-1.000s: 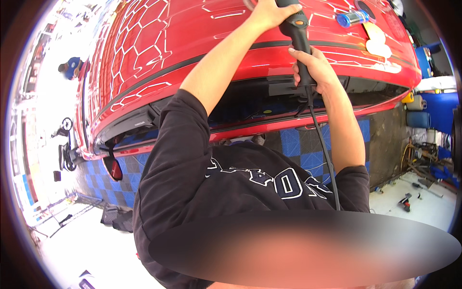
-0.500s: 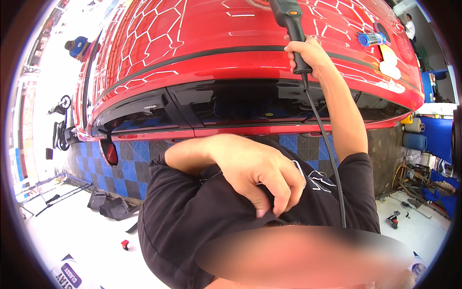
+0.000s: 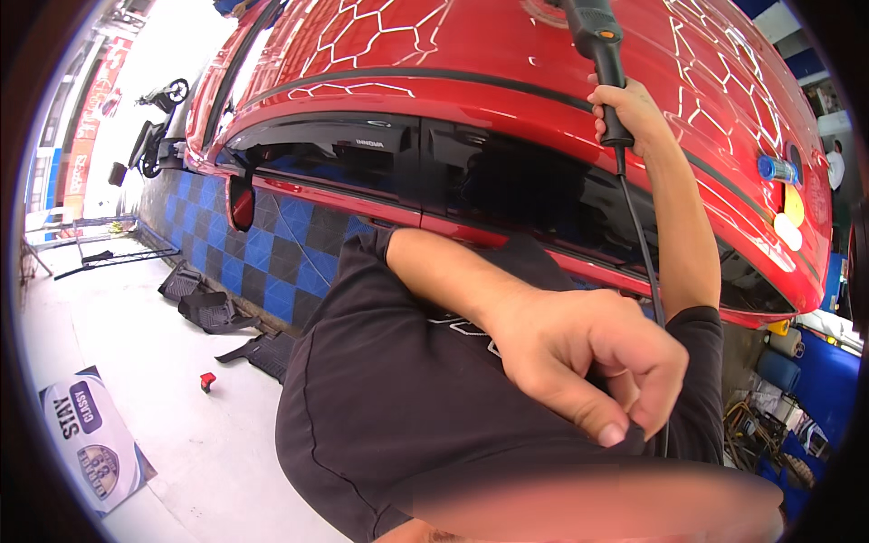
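Grip: right hand (image 3: 641,113) clenched round black polisher (image 3: 599,41), one o'clock; left hand (image 3: 593,357), four o'clock, fingers curled over dark shirt (image 3: 398,380), cannot tell if pinching; cord (image 3: 644,235) runs behind it; red car (image 3: 489,45) spans ten to three

power tool (image 3: 604,56): top cut off; cord (image 3: 639,226): partly hidden; red car (image 3: 489,54): roof cropped; bottom patch (image 3: 597,507): blurred
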`<state>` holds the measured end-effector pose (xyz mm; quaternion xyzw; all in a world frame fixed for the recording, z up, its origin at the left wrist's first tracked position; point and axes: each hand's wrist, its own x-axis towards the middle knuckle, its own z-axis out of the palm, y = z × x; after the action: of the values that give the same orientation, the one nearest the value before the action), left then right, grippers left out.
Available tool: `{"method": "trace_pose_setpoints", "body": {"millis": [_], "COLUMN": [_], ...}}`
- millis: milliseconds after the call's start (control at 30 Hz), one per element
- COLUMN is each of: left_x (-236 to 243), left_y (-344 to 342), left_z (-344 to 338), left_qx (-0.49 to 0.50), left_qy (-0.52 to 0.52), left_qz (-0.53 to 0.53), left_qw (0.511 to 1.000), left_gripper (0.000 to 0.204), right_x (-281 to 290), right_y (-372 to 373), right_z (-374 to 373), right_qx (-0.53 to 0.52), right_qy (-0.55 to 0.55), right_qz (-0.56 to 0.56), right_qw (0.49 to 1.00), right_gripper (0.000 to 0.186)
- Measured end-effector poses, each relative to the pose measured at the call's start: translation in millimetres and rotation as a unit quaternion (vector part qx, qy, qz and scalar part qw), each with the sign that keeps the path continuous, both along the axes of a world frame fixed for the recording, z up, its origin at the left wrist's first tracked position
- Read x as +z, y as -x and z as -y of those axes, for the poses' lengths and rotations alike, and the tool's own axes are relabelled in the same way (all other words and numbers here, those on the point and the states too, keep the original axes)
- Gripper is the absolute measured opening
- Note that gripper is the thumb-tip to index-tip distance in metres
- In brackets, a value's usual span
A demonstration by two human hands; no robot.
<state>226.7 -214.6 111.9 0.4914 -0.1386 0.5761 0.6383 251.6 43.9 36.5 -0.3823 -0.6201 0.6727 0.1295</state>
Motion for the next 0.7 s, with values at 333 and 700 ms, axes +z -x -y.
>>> {"method": "trace_pose_setpoints", "body": {"millis": [333, 700], "left_x": [-9, -40], "left_y": [29, 183], "left_z": [24, -24], "left_qx": [0.174, 0.386], "left_qy": [0.027, 0.01], "left_qz": [0.071, -0.326], "left_qw": [0.982, 0.863], "left_gripper": [0.016, 0.044], "right_x": [-19, -14], "right_y": [79, 69], "right_z": [-11, 16], "right_qx": [0.026, 0.106], "right_qy": [0.001, -0.006], "right_qz": [-0.001, 0.025], "right_qw": [1.0, 0.994], "right_gripper": [0.024, 0.042]}}
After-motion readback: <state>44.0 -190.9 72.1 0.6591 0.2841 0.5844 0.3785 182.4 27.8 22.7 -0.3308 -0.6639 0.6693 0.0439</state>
